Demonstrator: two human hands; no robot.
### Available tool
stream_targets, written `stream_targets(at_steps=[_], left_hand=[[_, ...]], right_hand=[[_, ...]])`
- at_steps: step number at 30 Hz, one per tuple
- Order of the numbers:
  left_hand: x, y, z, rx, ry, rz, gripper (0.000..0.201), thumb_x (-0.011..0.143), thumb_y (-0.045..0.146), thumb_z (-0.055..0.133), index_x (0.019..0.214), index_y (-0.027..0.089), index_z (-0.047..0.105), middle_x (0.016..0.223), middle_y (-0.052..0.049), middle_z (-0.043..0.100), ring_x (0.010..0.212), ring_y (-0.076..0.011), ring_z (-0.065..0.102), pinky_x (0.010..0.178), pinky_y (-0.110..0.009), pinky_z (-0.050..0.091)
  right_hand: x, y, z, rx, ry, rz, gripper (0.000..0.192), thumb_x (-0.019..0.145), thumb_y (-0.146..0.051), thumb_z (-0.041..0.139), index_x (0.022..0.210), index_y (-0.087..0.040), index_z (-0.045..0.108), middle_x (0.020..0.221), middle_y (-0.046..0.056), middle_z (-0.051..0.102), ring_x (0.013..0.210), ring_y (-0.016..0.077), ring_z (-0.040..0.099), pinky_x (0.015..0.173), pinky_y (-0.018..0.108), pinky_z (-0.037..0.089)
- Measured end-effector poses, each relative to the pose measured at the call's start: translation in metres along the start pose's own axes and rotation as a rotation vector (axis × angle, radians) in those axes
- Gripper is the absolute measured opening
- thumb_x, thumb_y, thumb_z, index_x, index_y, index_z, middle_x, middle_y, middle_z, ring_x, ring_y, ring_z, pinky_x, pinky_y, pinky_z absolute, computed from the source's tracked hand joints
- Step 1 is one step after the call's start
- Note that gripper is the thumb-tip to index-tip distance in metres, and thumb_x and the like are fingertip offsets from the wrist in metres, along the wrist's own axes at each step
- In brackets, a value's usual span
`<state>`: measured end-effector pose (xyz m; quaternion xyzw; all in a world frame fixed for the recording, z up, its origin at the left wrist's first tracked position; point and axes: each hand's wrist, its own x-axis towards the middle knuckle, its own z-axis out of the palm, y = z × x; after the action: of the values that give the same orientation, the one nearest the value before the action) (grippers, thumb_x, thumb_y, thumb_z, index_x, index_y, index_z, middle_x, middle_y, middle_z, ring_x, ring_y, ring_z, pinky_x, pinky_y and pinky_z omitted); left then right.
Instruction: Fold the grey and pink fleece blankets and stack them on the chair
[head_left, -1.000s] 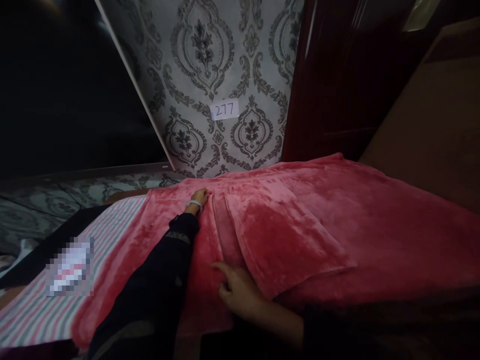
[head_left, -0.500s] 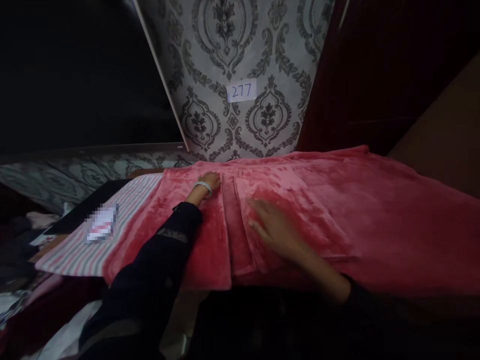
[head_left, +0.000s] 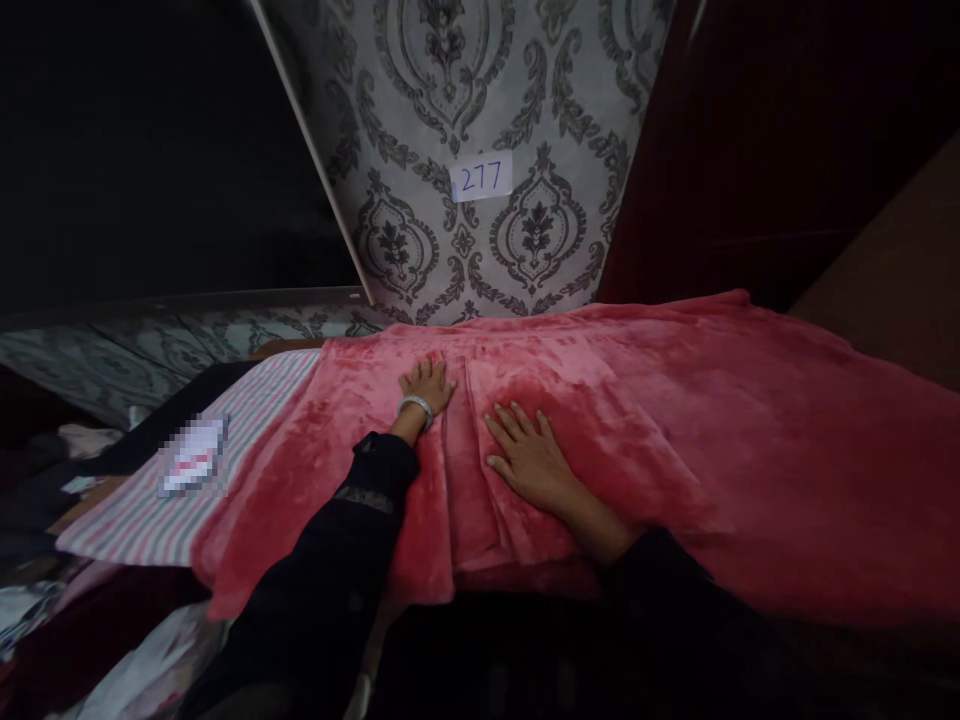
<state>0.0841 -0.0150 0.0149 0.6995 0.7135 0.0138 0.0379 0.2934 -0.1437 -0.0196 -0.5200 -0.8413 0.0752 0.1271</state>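
A plush coral-red blanket (head_left: 757, 440) lies spread over the surface in front of me, with folded panels that meet near its middle. On the left panel my left hand (head_left: 426, 390) rests palm down with fingers spread, close to that panel's inner edge; a pale bracelet (head_left: 417, 406) circles its wrist. My right hand (head_left: 531, 458) lies flat on the right panel, fingers apart. A narrow strip of the lower layer shows between the two panels. Neither hand grips the cloth.
Left of the blanket is a striped cloth (head_left: 247, 440) with a blurred white packet (head_left: 193, 455) on it. Clothes (head_left: 142, 660) are heaped at lower left. Behind stands a patterned wall (head_left: 465, 250) with a "277" label (head_left: 481, 176), a large dark screen (head_left: 165, 150) and a dark red panel (head_left: 757, 150).
My left hand has slid slightly toward me and its fingers have spread. My right hand, blurred before, now lies still and flat on the blanket. The front left edge of the blanket has shifted nearer.
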Motion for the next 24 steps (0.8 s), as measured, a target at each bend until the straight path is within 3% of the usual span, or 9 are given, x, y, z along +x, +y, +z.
stream_targets(at_steps=[2,7,10,15,24], left_hand=[[0.001,0.010,-0.009,-0.038,-0.027,0.036,0.067,0.100,0.050,0.034,0.160,0.019,0.031,0.169,-0.016,0.018,0.155,-0.0384,0.016,0.118,-0.066,0.022],[0.009,0.058,-0.012,-0.016,0.032,0.428,0.064,0.100,0.052,0.037,0.160,0.028,0.032,0.169,-0.007,0.024,0.156,-0.0327,0.015,0.123,-0.063,0.013],[0.020,0.075,0.002,0.018,-0.017,0.414,0.067,0.100,0.054,0.034,0.160,0.025,0.031,0.169,-0.008,0.023,0.157,-0.0315,0.015,0.123,-0.063,0.012],[0.037,0.074,0.024,-0.007,-0.007,0.337,0.069,0.101,0.051,0.032,0.161,0.018,0.027,0.169,-0.012,0.019,0.157,-0.0290,0.015,0.123,-0.063,0.010],[0.040,0.069,0.022,-0.053,0.038,0.346,0.069,0.099,0.055,0.036,0.159,0.020,0.033,0.167,-0.014,0.025,0.155,-0.0329,0.021,0.123,-0.060,0.015]], right_hand=[[0.000,-0.001,-0.006,0.037,-0.039,0.004,0.065,0.101,-0.045,0.042,0.161,-0.024,0.028,0.169,0.007,0.018,0.157,0.0310,0.009,0.123,0.062,0.006],[-0.010,-0.014,-0.012,0.126,-0.113,-0.018,0.074,0.100,-0.051,0.043,0.163,-0.019,0.021,0.169,0.010,0.014,0.157,0.0310,0.006,0.124,0.061,0.004],[-0.026,-0.023,-0.009,0.170,-0.120,-0.063,0.078,0.098,-0.055,0.047,0.162,-0.018,0.022,0.169,0.011,0.007,0.157,0.0310,0.004,0.124,0.060,0.004],[-0.052,-0.030,-0.003,0.200,-0.087,-0.154,0.077,0.099,-0.057,0.047,0.162,-0.017,0.025,0.169,0.011,0.010,0.157,0.0283,0.006,0.126,0.057,0.006],[-0.079,-0.031,0.006,0.200,-0.007,-0.233,0.078,0.100,-0.055,0.047,0.162,-0.016,0.022,0.167,0.012,0.022,0.156,0.0271,0.014,0.127,0.051,0.014]])
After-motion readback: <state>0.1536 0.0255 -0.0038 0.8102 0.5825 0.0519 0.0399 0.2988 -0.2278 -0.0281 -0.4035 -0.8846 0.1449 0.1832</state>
